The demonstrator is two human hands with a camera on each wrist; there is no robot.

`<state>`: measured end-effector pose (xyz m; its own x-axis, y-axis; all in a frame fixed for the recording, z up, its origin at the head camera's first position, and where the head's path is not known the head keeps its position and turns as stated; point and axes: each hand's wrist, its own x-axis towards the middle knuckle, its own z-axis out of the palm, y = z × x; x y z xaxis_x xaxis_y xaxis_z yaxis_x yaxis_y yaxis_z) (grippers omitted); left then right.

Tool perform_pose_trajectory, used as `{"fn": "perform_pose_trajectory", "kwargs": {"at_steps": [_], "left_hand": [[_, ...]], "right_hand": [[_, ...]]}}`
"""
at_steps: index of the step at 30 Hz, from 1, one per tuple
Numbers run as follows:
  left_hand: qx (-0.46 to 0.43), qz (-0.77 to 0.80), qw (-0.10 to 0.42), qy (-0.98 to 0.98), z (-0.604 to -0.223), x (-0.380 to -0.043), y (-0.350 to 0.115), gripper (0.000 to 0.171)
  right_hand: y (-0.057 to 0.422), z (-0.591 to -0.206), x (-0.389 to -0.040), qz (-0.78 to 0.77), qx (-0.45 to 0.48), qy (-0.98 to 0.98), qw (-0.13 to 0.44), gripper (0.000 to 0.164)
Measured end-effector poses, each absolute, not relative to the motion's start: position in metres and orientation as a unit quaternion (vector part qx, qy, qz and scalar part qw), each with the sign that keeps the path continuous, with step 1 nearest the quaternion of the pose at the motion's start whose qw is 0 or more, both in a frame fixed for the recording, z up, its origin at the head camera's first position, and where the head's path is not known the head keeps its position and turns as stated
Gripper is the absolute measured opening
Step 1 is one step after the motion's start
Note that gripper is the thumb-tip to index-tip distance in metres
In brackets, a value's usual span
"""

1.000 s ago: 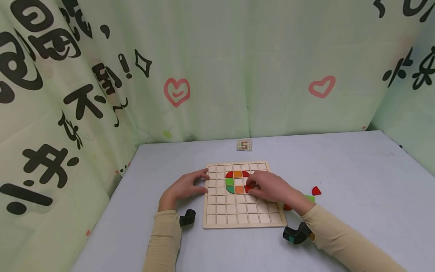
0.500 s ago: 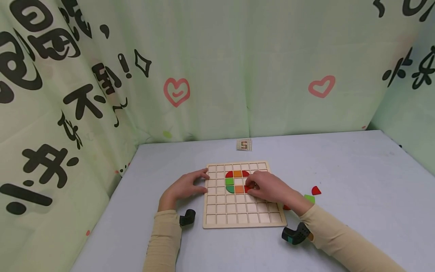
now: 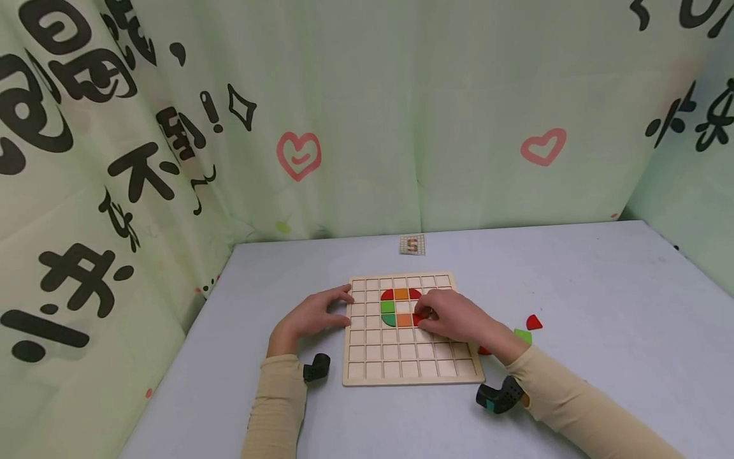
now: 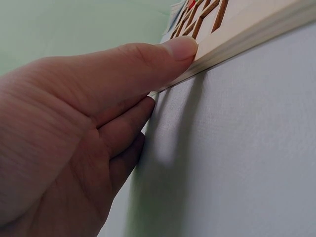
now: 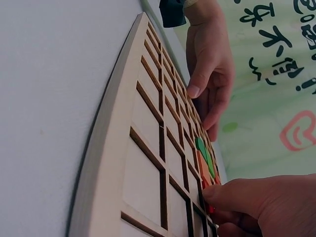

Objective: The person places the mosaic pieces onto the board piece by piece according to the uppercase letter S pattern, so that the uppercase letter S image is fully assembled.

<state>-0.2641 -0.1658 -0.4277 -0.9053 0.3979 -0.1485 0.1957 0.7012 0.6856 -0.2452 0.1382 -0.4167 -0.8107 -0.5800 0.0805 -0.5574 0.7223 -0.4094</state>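
A wooden grid board (image 3: 373,353) lies flat on the table. Set in its cells are a curved red piece (image 3: 387,295), an orange piece (image 3: 401,294), a light green piece (image 3: 387,307), a dark green piece (image 3: 388,320) and another orange piece (image 3: 404,320). My left hand (image 3: 309,317) rests against the board's left edge, thumb and fingers spread apart; in the left wrist view the thumb tip touches the rim. Over the board, my right hand (image 3: 455,313) pinches a red puzzle piece (image 3: 417,319) at the cell right of the lower orange piece. My fingers partly cover it.
Right of the board lie a red piece (image 3: 534,322), a light green piece (image 3: 523,335) and another red piece (image 3: 484,350) partly behind the right wrist. A small pattern card (image 3: 412,244) lies beyond the board. A green curtain (image 3: 355,115) stands behind the table.
My right wrist has shifted very slightly left, showing more of the loose light green piece. Its fingers stay at the same red piece, and the left hand has not moved.
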Motion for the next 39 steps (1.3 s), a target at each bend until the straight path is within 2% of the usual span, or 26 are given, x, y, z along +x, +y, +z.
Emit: {"fn": "perform_pose_trajectory", "kwargs": {"at_steps": [14, 20, 30, 39], "left_hand": [[0.166, 0.346, 0.140, 0.913, -0.430, -0.265, -0.165, 0.039], [0.164, 0.349, 0.139, 0.912, -0.430, -0.266, -0.166, 0.038], [0.164, 0.351, 0.138, 0.911, -0.430, -0.264, -0.168, 0.039], [0.158, 0.350, 0.143, 0.912, -0.429, -0.264, -0.166, 0.039]], "right_hand": [[0.142, -0.418, -0.244, -0.217, -0.310, 0.925, 0.021, 0.012], [0.151, -0.414, -0.241, -0.239, -0.282, 0.929, 0.027, 0.013], [0.207, -0.400, -0.224, -0.273, -0.198, 0.938, 0.084, 0.021], [0.267, -0.395, -0.211, -0.226, -0.175, 0.954, 0.094, 0.034]]}}
